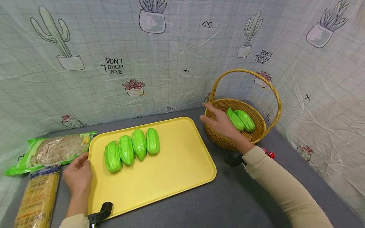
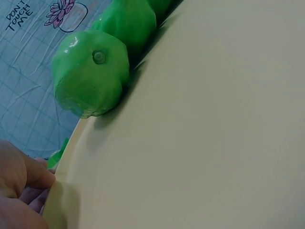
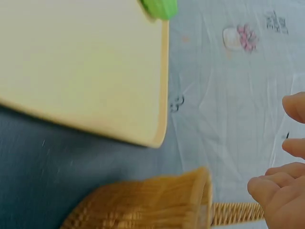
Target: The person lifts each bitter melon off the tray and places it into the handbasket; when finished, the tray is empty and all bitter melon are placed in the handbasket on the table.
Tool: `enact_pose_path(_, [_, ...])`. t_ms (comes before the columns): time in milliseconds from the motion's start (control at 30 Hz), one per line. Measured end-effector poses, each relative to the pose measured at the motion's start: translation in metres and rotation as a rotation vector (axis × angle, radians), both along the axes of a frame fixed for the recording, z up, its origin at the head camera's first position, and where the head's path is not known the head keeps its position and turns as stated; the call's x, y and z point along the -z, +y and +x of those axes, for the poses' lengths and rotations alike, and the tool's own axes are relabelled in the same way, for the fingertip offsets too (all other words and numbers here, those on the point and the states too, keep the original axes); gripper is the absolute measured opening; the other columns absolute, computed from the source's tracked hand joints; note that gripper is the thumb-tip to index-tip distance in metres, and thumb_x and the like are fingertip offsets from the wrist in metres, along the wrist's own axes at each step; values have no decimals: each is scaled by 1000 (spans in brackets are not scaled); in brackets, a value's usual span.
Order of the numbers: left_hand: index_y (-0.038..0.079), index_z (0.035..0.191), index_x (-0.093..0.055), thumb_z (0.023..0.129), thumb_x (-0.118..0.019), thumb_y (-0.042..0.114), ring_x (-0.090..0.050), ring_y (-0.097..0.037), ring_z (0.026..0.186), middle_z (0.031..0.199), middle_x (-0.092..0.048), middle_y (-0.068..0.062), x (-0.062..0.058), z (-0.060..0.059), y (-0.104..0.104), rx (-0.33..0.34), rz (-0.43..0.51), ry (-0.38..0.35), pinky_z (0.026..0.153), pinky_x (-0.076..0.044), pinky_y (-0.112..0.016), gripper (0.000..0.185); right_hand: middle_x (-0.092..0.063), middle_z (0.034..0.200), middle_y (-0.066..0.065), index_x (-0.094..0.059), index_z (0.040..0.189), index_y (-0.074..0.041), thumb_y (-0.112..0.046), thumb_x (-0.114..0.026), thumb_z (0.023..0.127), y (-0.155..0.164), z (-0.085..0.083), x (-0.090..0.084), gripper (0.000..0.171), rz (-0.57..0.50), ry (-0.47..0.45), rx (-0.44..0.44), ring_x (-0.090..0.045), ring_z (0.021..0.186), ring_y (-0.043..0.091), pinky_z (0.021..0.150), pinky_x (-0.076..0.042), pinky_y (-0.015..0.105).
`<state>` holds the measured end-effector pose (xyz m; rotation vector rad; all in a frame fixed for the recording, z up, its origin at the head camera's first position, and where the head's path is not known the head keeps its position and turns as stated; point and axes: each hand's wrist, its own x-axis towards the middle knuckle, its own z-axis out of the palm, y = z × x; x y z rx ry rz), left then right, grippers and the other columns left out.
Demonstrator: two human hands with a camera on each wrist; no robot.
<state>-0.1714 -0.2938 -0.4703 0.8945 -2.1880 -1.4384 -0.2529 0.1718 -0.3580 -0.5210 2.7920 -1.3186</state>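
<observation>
My left hand (image 1: 78, 172) holds the left rim of a yellow tray (image 1: 176, 167), thumb over the edge; the left wrist view shows the thumb and curled fingers at the rim. Toward the tray's left side lie several glossy green bitter-melon-like gourds (image 1: 139, 145) in a row, side by side. My right hand (image 1: 219, 122) hovers over the left part of a wicker basket (image 1: 220, 139), its fingers extended toward the tray and nothing in them. Inside the basket rest two more green gourds (image 1: 245, 120), partly behind the right hand.
Left of the tray lies a green-edged plastic bag (image 1: 57, 150) of pale brown contents. Nearer stands out a clear pack of yellow noodle-like sticks (image 1: 37, 199). The basket's tall arched handle (image 1: 275, 91) rises above it. A printed cloth wall (image 1: 171, 69) encloses the grey table (image 1: 228, 202).
</observation>
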Motion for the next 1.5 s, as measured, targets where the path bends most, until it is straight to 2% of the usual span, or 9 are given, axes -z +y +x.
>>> enact_pose_path(267, [8,134,-68,101,-50,9,-50,19,87,123,-69,3,0,1,-2,-6,-14,0,75,-42,0,38,-16,172,11,-27,162,-8,-25,-56,106,-32,3,4,66,1,-6,-78,-12,160,26,128,-27,49])
enact_pose_path(400, [7,134,-69,101,-50,9,-50,19,87,125,-69,0,2,2,-4,-6,-25,6,75,-42,0,37,-18,171,11,-28,162,-9,-25,-58,105,-48,3,12,66,11,-18,-107,-13,160,25,128,-27,48])
enact_pose_path(667, [8,132,-70,101,-52,10,-51,19,86,114,-69,10,3,2,-8,-2,-14,16,75,-42,0,36,-20,170,14,-27,162,-7,-28,-59,105,-84,5,30,68,34,-61,-175,-19,158,27,126,-31,48])
enact_pose_path(800, [8,133,-69,101,-52,10,-52,18,89,120,-70,6,3,2,-6,2,-9,12,77,-42,0,36,-21,170,15,-28,161,-5,-28,-59,104,-102,6,40,69,22,-105,-194,-21,158,28,126,-32,48])
enact_pose_path(933, [8,133,-69,101,-51,10,-55,15,95,135,-68,-9,3,1,-5,6,-8,15,78,-43,0,37,-20,170,15,-28,161,-4,-29,-60,104,-118,8,49,70,12,-160,-193,-25,156,30,125,-33,46])
enact_pose_path(1033, [9,134,-68,102,-51,11,-58,13,99,138,-65,-18,3,-1,-6,13,-6,18,78,-43,0,37,-21,170,15,-29,160,-3,-30,-61,103,-128,9,53,71,4,-183,-181,-30,154,32,124,-35,46])
enact_pose_path(1333, [8,135,-68,102,-50,11,-58,11,101,139,-64,-18,2,-2,-6,17,1,15,81,-44,-2,37,-22,169,18,-28,161,-4,-32,-62,103,-151,9,67,73,-21,-214,-190,-33,153,34,123,-37,48])
enact_pose_path(1500, [8,135,-68,103,-50,10,-58,11,101,139,-64,-18,2,-1,-6,20,-3,16,80,-44,-2,37,-18,170,18,-28,161,-6,-31,-63,102,-162,9,71,73,-41,-232,-169,-26,156,32,125,-34,48])
